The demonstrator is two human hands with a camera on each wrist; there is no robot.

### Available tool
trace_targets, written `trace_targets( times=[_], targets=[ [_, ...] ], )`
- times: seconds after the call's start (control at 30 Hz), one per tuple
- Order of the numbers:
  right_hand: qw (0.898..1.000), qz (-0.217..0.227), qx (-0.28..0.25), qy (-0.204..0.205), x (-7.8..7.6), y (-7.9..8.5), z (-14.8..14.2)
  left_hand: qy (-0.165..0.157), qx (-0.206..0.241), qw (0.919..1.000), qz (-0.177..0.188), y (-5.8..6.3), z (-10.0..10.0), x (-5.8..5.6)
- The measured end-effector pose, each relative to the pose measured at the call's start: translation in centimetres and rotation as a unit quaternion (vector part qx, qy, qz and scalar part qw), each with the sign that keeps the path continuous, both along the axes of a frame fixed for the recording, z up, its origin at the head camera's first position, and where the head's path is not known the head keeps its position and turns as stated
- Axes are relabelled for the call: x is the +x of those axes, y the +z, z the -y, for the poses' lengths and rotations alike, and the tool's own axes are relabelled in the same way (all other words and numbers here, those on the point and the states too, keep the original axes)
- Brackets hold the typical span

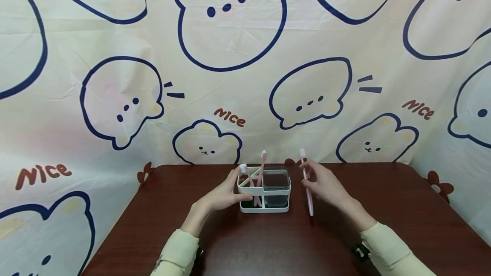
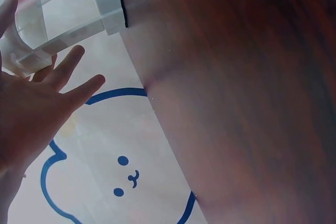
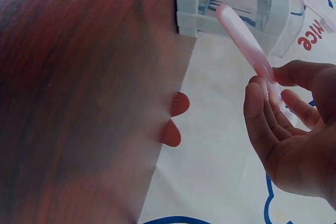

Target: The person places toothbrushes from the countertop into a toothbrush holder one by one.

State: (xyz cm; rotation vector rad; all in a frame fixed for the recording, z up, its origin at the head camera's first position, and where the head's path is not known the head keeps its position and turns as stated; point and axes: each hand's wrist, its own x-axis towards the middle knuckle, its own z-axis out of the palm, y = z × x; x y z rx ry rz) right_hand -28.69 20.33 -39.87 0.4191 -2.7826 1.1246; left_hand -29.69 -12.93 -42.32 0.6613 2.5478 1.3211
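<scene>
A white toothbrush holder (image 1: 264,210) with compartments stands on the brown table. Two pink toothbrushes (image 1: 263,161) lean in its left part, heads up, and a clear cup (image 1: 277,181) sits in its right part. My left hand (image 1: 226,193) grips the holder's left side, thumb across the front. In the left wrist view, some fingers of that hand (image 2: 37,108) stretch out below the holder frame (image 2: 107,3). To the right of the holder, my right hand (image 1: 326,184) pinches a third pink toothbrush (image 1: 308,199) by its handle, head up. Its rounded handle end (image 3: 231,17) shows in the right wrist view.
The dark brown tabletop (image 1: 261,246) spreads in front of the holder and to both sides. Behind its far edge hangs a pale cloth (image 1: 253,88) printed with blue-outlined cartoon bears.
</scene>
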Motion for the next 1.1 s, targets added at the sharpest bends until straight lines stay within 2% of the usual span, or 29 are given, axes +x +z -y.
trace_targets(
  times=[0.2, 0.33, 0.7, 0.93, 1.1],
  targets=[
    [0.999, -0.033, 0.003, 0.013, 0.2, 0.4, 0.6, -0.001, -0.004, 1.0, -0.003, -0.2, 0.0, -0.1],
    [0.998, -0.068, 0.002, 0.006, 0.3, 0.7, 1.0, -0.001, -0.007, 1.0, -0.004, -0.1, 0.0, 0.0],
    [0.991, -0.129, -0.023, 0.006, 0.4, 2.5, 2.0, 0.0, -0.011, 0.9999, -0.013, -0.1, 0.0, -0.1],
    [0.984, -0.175, -0.011, 0.02, 0.5, 3.5, 3.1, -0.001, -0.012, 0.9999, -0.012, 0.0, -0.1, -0.1],
    [0.981, -0.192, -0.005, 0.025, 0.5, 4.3, 4.0, -0.003, -0.01, 0.9999, -0.013, 0.0, -0.1, -0.1]
  ],
)
